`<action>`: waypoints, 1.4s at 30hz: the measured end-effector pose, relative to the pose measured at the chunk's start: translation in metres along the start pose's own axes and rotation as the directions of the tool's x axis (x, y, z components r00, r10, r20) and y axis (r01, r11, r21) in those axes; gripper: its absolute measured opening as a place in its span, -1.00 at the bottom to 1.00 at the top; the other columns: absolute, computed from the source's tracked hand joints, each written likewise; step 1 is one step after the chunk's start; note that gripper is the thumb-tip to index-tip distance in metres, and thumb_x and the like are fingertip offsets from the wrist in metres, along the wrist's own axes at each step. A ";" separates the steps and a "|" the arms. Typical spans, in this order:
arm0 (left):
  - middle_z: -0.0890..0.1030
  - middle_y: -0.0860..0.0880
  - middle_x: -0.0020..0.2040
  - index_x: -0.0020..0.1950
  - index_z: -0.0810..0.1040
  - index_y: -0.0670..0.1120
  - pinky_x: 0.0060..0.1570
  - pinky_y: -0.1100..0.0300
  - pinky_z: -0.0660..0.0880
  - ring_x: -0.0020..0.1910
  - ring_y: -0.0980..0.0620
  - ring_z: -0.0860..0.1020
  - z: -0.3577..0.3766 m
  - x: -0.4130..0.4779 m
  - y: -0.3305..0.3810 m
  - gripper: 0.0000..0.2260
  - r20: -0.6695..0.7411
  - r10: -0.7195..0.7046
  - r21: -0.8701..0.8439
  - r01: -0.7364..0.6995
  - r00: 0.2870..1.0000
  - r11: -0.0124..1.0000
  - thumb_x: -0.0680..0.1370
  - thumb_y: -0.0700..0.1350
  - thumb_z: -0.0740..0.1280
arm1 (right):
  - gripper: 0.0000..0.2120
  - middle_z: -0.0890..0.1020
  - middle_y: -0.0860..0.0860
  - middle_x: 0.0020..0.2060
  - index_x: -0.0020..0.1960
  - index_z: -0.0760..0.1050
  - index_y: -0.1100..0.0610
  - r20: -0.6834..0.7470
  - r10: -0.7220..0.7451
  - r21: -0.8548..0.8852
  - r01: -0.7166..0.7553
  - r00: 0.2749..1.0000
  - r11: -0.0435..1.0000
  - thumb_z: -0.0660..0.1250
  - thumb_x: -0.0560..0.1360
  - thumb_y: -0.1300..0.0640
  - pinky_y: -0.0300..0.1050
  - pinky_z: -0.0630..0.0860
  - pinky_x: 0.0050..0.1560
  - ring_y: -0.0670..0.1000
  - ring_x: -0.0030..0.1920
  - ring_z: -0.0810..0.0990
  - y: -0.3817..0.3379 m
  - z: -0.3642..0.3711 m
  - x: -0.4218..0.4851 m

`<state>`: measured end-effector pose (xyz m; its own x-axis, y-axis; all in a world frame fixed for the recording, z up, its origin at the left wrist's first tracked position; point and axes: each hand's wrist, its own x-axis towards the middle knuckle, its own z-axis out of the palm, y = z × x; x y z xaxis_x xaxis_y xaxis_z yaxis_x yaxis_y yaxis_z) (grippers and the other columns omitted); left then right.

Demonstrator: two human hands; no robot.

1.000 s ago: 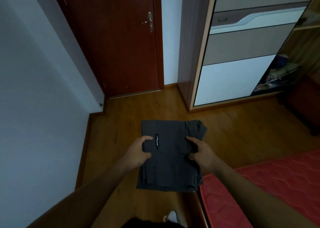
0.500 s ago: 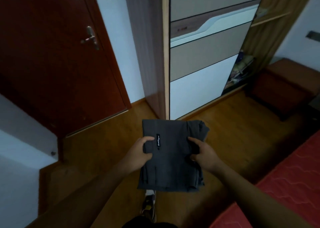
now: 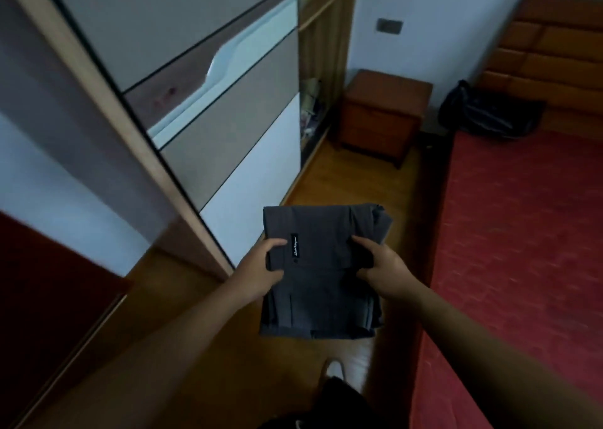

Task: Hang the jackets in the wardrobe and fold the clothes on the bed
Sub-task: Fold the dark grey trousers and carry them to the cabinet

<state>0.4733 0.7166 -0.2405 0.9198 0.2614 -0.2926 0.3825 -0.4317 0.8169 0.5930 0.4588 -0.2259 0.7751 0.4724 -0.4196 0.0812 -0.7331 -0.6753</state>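
- The folded grey garment [image 3: 321,272] bears a small black label [image 3: 294,247] with white script running lengthwise; the writing is too small to read.
- The label sits just right of the left thumb.
- The left hand [image 3: 261,267] grips the garment's left edge, thumb on top and fingers hidden beneath.
- The right hand [image 3: 380,267] grips the right edge the same way, thumb lying across the cloth.
- Both forearms reach forward and hold the garment flat between the hands, above the floor [image 3: 342,180].
- The wardrobe [image 3: 228,118] stands to the left of the hands and beyond them, its sliding panel grey and white.
- The red bed [image 3: 522,233] lies right of the right hand.
- A dark bundle [image 3: 489,115] rests on the bed's far end, well apart from the hands.
- A white shoe [image 3: 334,368] shows below the garment.
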 end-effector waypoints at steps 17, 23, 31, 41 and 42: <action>0.43 0.18 0.22 0.41 0.39 0.14 0.15 0.36 0.46 0.20 0.17 0.47 0.030 0.331 0.169 -0.49 0.063 0.106 0.011 -0.107 0.992 0.994 0.56 -0.27 0.40 | -0.27 0.36 0.11 0.46 0.59 0.23 -0.06 -0.044 0.029 -0.023 -0.030 0.999 0.999 0.38 0.48 0.23 -0.03 0.37 0.43 0.15 0.45 0.36 0.032 -0.244 0.266; 0.46 0.03 0.31 0.35 0.41 0.14 0.29 0.22 0.44 0.25 0.13 0.45 0.043 0.430 0.210 -0.50 0.081 0.131 -0.003 -0.131 0.988 0.991 0.54 -0.29 0.41 | -0.26 0.34 0.11 0.45 0.59 0.23 -0.04 -0.054 0.037 -0.049 -0.040 0.998 0.998 0.38 0.47 0.22 -0.03 0.35 0.46 0.15 0.47 0.34 0.037 -0.318 0.340; 0.44 0.05 0.31 0.40 0.42 0.14 0.20 0.24 0.47 0.25 0.11 0.46 0.054 0.616 0.257 -0.48 0.144 0.173 0.017 -0.177 0.974 0.984 0.54 -0.28 0.40 | -0.24 0.32 0.11 0.49 0.59 0.25 -0.02 -0.132 0.089 0.001 -0.089 0.987 0.996 0.40 0.45 0.23 -0.03 0.31 0.50 0.15 0.50 0.31 0.055 -0.413 0.473; 0.39 0.09 0.36 0.36 0.43 0.21 0.16 0.24 0.50 0.30 0.07 0.44 0.043 0.831 0.339 -0.50 0.222 0.174 0.018 -0.182 0.960 0.983 0.56 -0.27 0.41 | -0.24 0.34 0.12 0.47 0.59 0.26 -0.02 -0.212 0.142 0.050 -0.134 0.967 0.990 0.39 0.44 0.26 0.00 0.34 0.48 0.16 0.49 0.32 0.042 -0.534 0.629; 0.38 0.10 0.36 0.37 0.43 0.21 0.16 0.24 0.50 0.30 0.08 0.44 0.040 0.847 0.344 -0.50 0.223 0.168 0.022 -0.177 0.960 0.984 0.57 -0.26 0.40 | -0.25 0.34 0.12 0.47 0.59 0.26 -0.02 -0.205 0.148 0.065 -0.138 0.967 0.988 0.38 0.45 0.27 -0.01 0.34 0.48 0.16 0.49 0.32 0.041 -0.544 0.643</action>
<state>1.3873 0.7544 -0.2272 0.9670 -0.0144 -0.2545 0.2151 -0.4897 0.8449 1.4355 0.4668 -0.1933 0.8906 0.2479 -0.3814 -0.0670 -0.7578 -0.6490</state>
